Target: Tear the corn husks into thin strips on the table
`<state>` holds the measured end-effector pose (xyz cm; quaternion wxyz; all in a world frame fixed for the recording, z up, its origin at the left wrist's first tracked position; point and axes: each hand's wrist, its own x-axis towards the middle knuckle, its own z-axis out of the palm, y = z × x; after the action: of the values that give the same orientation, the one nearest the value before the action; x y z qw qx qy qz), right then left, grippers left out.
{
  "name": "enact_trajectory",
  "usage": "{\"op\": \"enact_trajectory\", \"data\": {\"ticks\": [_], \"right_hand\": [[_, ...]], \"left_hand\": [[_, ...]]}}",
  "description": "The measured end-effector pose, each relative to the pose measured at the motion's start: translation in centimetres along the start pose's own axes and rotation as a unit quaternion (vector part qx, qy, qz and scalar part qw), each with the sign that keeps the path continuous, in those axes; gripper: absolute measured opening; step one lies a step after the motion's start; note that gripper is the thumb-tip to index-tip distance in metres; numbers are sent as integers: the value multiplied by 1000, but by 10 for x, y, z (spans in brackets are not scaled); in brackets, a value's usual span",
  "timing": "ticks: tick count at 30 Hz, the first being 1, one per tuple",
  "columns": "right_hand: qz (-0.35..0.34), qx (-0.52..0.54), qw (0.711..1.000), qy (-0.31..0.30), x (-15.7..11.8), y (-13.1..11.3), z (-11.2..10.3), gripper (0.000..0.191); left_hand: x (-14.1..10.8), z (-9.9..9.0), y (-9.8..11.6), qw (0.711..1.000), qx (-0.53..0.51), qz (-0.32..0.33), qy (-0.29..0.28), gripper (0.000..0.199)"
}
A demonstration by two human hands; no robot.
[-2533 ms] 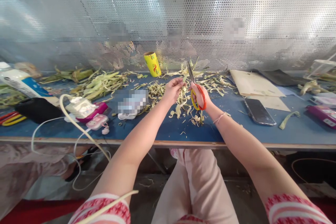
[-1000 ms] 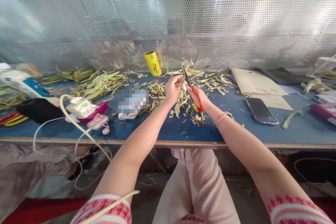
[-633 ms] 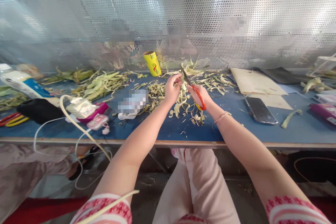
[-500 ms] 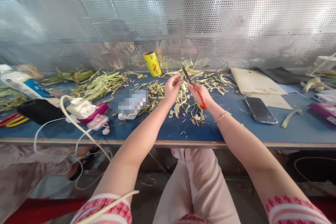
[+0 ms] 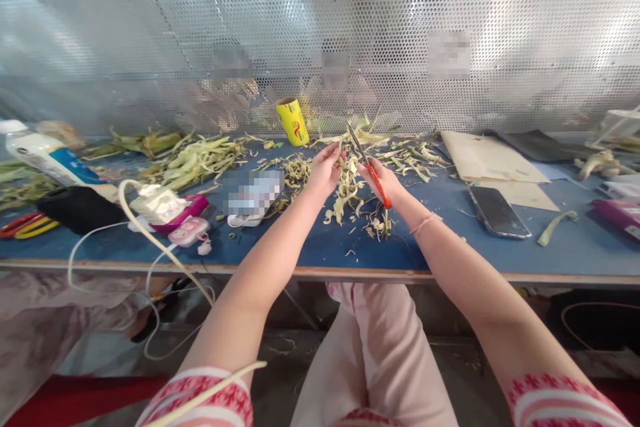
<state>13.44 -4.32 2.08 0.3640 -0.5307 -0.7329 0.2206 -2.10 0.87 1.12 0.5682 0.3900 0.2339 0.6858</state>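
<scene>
My right hand (image 5: 379, 180) is closed round the red handles of a pair of scissors (image 5: 376, 181), whose dark blades point up and away from me. Just left of the blades, my left hand (image 5: 327, 165) pinches a small pale-green piece of plant stalk (image 5: 341, 147) between thumb and fingertips. Most of that piece is hidden by the fingers. Beneath and around both hands lies a scatter of cut, pale yellow-green plant trimmings (image 5: 343, 203) on the blue tabletop (image 5: 320, 250).
A heap of longer stalks (image 5: 203, 160) lies to the left, near a blurred-out device (image 5: 253, 197), a power strip with cables (image 5: 173, 210) and a bottle (image 5: 55, 153). Behind stand a yellow tube (image 5: 293, 122) and a perforated metal screen (image 5: 390, 33). A phone (image 5: 499, 211) and cardboard (image 5: 493, 157) are at right.
The scissors have turned slightly in my right hand, their handles now seen more edge-on and looking closer together. My left hand has shifted very little and keeps its pinch.
</scene>
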Motion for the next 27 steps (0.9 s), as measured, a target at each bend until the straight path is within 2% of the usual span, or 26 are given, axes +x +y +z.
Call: {"op": "enact_trajectory", "data": {"ticks": [4, 8, 14, 18, 27], "right_hand": [[-3, -1, 1000, -4, -1, 0, 2, 35], [-11, 2, 1000, 8, -1, 0, 2, 35], [-6, -31, 999, -5, -1, -1, 1, 34], [-3, -51, 999, -6, 0, -2, 2, 33], [-14, -21, 1000, 4, -1, -2, 1, 35]], "left_hand": [[-5, 5, 4, 998, -27, -56, -13, 23], [-12, 10, 6, 997, -19, -75, -24, 17], [-11, 6, 3, 995, 42, -70, -49, 5], [-9, 3, -1, 992, 97, -53, -56, 14], [-13, 7, -1, 993, 101, -35, -40, 10]]}}
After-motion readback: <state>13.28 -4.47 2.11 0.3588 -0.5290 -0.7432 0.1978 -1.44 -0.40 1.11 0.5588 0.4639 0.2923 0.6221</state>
